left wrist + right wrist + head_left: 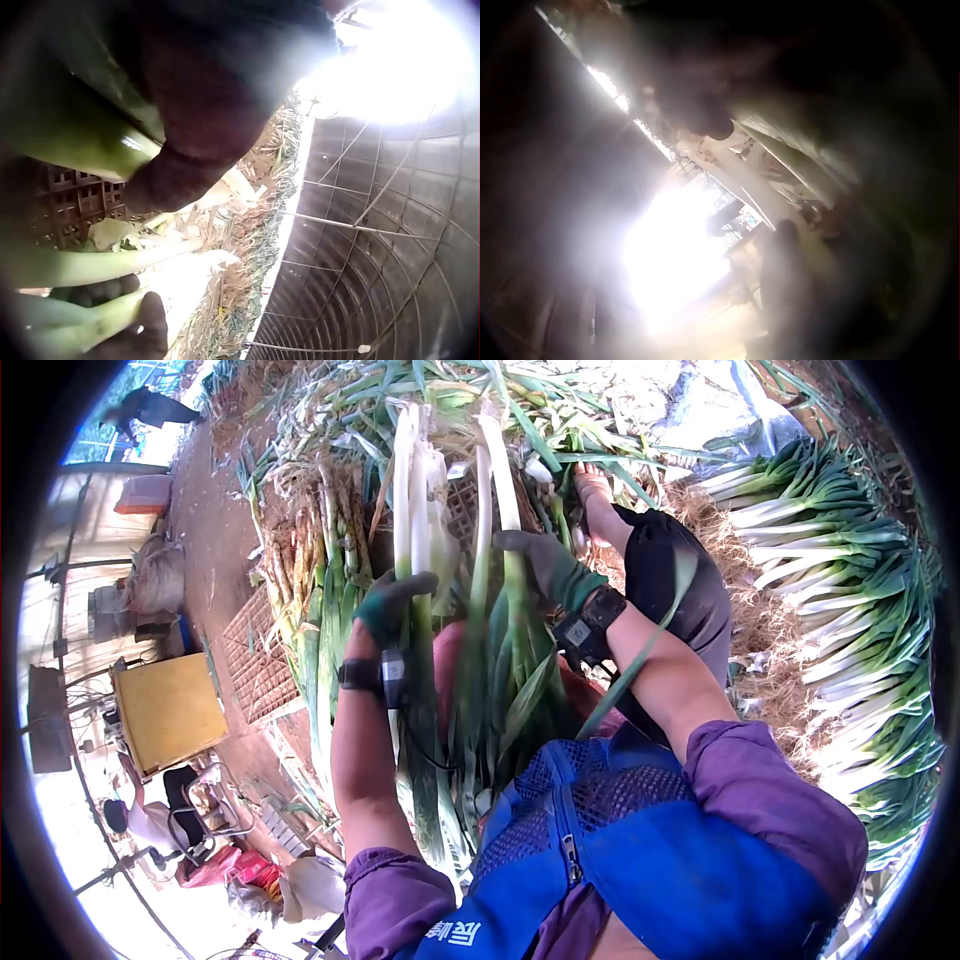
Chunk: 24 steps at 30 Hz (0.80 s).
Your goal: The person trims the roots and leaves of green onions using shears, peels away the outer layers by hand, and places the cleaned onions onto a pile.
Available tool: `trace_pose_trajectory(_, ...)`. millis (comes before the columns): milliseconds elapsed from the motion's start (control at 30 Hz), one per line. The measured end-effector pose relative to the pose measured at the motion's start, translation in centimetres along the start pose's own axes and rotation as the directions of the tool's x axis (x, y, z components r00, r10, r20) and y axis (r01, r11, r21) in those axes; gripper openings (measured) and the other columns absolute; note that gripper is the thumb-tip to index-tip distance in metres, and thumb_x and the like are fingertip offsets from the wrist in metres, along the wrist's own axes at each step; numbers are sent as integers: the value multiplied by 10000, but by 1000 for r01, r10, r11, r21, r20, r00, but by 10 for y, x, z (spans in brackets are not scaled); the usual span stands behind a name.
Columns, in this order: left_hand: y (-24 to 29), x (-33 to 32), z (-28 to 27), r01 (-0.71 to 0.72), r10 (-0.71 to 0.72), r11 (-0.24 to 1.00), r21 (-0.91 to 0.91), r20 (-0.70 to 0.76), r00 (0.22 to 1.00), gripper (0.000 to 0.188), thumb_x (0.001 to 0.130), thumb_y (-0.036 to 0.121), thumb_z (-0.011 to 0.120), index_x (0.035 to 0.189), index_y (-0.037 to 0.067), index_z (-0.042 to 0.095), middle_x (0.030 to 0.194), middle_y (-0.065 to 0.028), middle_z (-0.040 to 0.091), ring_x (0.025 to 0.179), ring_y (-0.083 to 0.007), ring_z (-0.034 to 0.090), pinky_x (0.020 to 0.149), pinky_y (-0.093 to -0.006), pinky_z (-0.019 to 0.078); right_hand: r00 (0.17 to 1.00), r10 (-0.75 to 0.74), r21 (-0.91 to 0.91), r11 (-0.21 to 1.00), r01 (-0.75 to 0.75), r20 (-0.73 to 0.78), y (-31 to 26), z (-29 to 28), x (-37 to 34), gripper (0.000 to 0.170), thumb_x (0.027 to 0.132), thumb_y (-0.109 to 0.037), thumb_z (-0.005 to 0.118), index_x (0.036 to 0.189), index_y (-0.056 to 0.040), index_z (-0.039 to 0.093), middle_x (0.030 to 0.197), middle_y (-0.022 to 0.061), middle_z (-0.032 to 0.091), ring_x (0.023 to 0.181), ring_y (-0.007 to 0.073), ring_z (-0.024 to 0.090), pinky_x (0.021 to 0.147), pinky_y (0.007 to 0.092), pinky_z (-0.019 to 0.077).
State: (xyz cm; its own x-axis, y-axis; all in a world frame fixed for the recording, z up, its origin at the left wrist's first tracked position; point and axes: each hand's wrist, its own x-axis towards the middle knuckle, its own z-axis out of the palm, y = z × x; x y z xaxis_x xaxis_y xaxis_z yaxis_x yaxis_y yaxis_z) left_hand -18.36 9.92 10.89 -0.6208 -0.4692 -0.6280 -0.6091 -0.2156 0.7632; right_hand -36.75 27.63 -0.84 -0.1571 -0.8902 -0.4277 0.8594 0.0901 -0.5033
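Observation:
Both hands wear dark gloves with green cuffs. My left hand grips white-stemmed leeks, their roots pointing away and green leaves hanging toward the body. Across from it, my right hand holds another leek around its pale green shank, and a thinner leek stands just left of that one. In the left wrist view, the left glove looms large over a green stem, with right-hand fingers around a stalk below. Glare and blur hide much of the right wrist view, where a white stem shows.
Trimmed leeks lie in a long row at the right. Peelings cover the ground ahead, and untrimmed leeks lie at left beside a brown plastic crate. A bare foot is just beyond the right hand. A yellow board stands farther left.

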Motion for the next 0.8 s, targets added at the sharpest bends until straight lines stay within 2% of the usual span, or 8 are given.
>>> trace_pose_trajectory(133, 5, -20, -5, 119, -84, 974, -192, 181, 980, 345, 832, 199, 723, 1098, -17, 686, 1002, -90, 715, 907, -194, 671, 836, -308, 523, 987, 66, 155, 984, -88, 144, -2, 29, -9, 341, 913, -278, 625, 1141, -26, 626, 983, 119, 675, 849, 231, 661, 755, 376, 551)
trace_pose_trajectory(367, 19, -44, 18, -52, 46, 995, 80, 71, 996, 325, 873, 181, 697, 1141, -3, 677, 1110, -95, 700, 1019, -173, 657, 906, -318, 515, 978, -120, 277, 958, 69, 172, -12, 59, -31, 468, 938, -369, 591, 1230, -4, 575, 1113, 148, 655, 976, 248, 644, 857, 390, 537)
trace_pose_trajectory(433, 16, -59, 12, -261, 248, 951, 165, 99, 964, 323, 903, 225, 671, 1119, -14, 692, 1130, -108, 691, 1020, -186, 657, 931, -314, 511, 957, -181, 340, 935, 97, 226, -32, 89, -66, 503, 943, -407, 585, 1239, 1, 570, 1089, 143, 656, 944, 240, 640, 846, 382, 535)
trace_pose_trajectory(567, 18, -73, 13, -236, 240, 971, -42, 113, 964, 518, 968, 368, 588, 1298, -31, 570, 1296, -133, 606, 1226, -220, 555, 1056, -341, 431, 933, -112, -167, 970, 177, 341, -31, 110, -75, 613, 974, -514, 499, 1303, 2, 544, 1149, 140, 656, 997, 254, 634, 898, 379, 513)
trace_pose_trajectory(600, 13, -80, 18, -327, 332, 943, -63, 102, 938, 558, 977, 386, 573, 1347, -30, 523, 1334, -133, 579, 1264, -217, 522, 1076, -345, 408, 843, -340, -478, 707, 522, 417, -30, 120, -83, 582, 990, -472, 506, 1325, 3, 528, 1144, 158, 655, 989, 258, 638, 866, 367, 521)
trace_pose_trajectory(667, -4, -78, 14, -418, 429, 903, -102, 128, 894, 786, 934, 471, 596, 1481, -28, 335, 1444, -131, 486, 1312, -211, 466, 1109, -331, 342, 521, -543, -630, -19, 776, 659, -24, 131, -82, 580, 996, -440, 522, 1359, 11, 487, 1157, 211, 639, 997, 285, 639, 870, 373, 515)
trace_pose_trajectory(733, 0, -94, 15, -532, 530, 846, -31, 154, 834, 815, 921, 497, 609, 1485, -18, 326, 1385, -118, 525, 1265, -202, 495, 1073, -323, 375, 424, -504, -591, -231, 773, 752, -8, 133, -65, 603, 985, -447, 529, 1384, -2, 451, 1174, 263, 616, 1015, 338, 632, 926, 406, 489)
trace_pose_trajectory(800, 5, -120, 17, -574, 561, 818, 22, 188, 806, 824, 888, 526, 649, 1450, -3, 360, 1298, -97, 563, 1187, -188, 529, 1010, -320, 418, 549, -476, -662, -96, 744, 687, 6, 151, -71, 602, 980, -446, 527, 1397, -22, 430, 1204, 313, 572, 1068, 406, 594, 969, 441, 459)
